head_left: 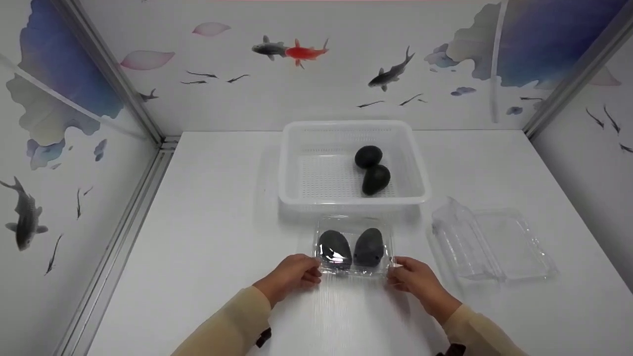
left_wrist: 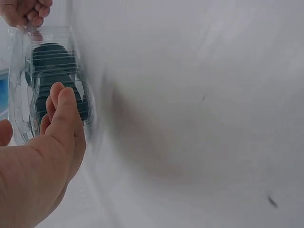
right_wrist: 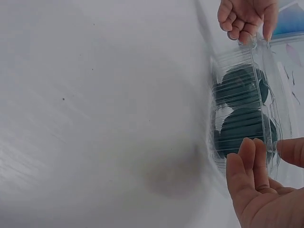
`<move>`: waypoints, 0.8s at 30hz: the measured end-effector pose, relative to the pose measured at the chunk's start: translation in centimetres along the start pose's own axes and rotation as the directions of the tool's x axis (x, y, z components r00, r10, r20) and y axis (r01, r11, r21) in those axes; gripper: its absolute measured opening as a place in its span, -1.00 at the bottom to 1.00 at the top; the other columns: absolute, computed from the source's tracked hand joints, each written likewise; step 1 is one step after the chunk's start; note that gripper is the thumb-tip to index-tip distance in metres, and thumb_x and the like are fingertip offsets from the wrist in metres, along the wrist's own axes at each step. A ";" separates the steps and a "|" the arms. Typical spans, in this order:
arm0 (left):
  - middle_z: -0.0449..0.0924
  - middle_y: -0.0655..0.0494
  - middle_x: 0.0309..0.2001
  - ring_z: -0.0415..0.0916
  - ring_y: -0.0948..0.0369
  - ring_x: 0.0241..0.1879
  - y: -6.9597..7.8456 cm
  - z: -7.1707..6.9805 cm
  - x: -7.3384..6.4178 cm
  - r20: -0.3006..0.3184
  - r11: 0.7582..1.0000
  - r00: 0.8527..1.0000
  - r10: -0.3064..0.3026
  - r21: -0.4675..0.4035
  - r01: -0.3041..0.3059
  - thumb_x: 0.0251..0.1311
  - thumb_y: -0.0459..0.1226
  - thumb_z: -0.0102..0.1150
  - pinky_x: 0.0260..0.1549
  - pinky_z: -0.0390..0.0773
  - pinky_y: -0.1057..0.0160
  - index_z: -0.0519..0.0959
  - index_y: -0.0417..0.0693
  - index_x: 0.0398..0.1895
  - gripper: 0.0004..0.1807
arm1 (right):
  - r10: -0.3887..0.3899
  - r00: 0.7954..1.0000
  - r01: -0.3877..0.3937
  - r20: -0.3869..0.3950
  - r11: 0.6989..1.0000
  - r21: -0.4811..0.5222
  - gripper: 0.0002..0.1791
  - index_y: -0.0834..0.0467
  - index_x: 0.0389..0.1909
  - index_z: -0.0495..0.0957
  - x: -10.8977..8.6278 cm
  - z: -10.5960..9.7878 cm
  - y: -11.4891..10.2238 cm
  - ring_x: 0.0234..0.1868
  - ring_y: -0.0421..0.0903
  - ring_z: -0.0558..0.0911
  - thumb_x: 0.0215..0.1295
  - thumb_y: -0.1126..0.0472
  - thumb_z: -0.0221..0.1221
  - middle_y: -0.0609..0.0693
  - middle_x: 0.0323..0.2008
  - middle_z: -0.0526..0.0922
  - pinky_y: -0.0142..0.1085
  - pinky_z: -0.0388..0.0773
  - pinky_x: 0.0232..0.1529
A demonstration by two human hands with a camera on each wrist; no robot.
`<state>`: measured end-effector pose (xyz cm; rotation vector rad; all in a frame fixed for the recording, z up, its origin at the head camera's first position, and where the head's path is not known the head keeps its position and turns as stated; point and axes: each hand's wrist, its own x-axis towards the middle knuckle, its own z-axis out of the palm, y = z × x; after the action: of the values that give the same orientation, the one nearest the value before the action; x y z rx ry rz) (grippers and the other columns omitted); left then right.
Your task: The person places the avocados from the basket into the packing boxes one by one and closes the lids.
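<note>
A clear plastic clamshell box with two dark avocados side by side inside is on the white table, its lid down over them. My left hand pinches the near left corner, thumb at the rim and fingers along the side. At the near right corner, my right hand grips the rim the same way; in the right wrist view its thumb is on the lid edge and its fingertips lie against the ribbed wall.
Behind the box stands a white plastic basket holding two more avocados on its right side. To the right lies another clear clamshell box, opened out. Printed wall panels enclose the table at the back and sides.
</note>
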<state>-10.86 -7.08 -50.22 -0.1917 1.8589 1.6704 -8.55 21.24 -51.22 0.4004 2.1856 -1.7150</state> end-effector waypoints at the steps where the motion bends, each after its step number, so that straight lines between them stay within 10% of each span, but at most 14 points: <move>1: 0.55 -0.12 -0.20 0.57 0.12 -0.23 0.0 -0.1 0.1 0.007 1.000 1.000 0.004 -0.008 -0.004 0.35 -0.20 0.03 -0.11 0.60 0.18 0.46 -0.40 -0.07 -0.65 | -0.001 1.000 0.002 -0.006 1.000 0.005 -0.53 0.49 0.15 0.39 0.1 0.0 0.1 -0.30 -0.06 0.62 0.27 0.32 0.08 0.09 -0.35 0.64 -0.19 0.61 -0.18; 9: 0.56 -0.13 -0.20 0.57 0.14 -0.23 -0.3 -0.7 0.8 0.073 0.999 0.997 0.038 0.000 -0.038 0.36 -0.29 -0.01 -0.12 0.60 0.18 0.47 -0.41 -0.14 -0.73 | 0.011 1.000 -0.011 -0.003 1.000 0.006 -0.55 0.50 0.12 0.40 0.2 0.1 0.2 -0.30 -0.07 0.62 0.28 0.31 0.09 0.07 -0.35 0.63 -0.19 0.61 -0.18; 24: 0.58 -0.06 -0.31 0.59 0.20 -0.37 0.1 0.2 0.9 -0.014 1.000 1.000 -0.014 -0.022 0.014 0.27 -0.37 -0.05 -0.29 0.62 0.30 0.50 -0.42 -0.16 -0.77 | 0.076 0.990 -0.090 0.117 0.989 0.116 -0.80 0.37 -0.25 0.53 0.1 -0.6 0.0 -0.33 -0.09 0.70 0.28 0.27 0.09 0.07 -0.38 0.68 -0.25 0.64 -0.25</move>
<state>-11.57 -6.57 -50.61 -0.2258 1.8459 1.6846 -8.67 21.79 -51.13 0.4088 1.9655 -1.7847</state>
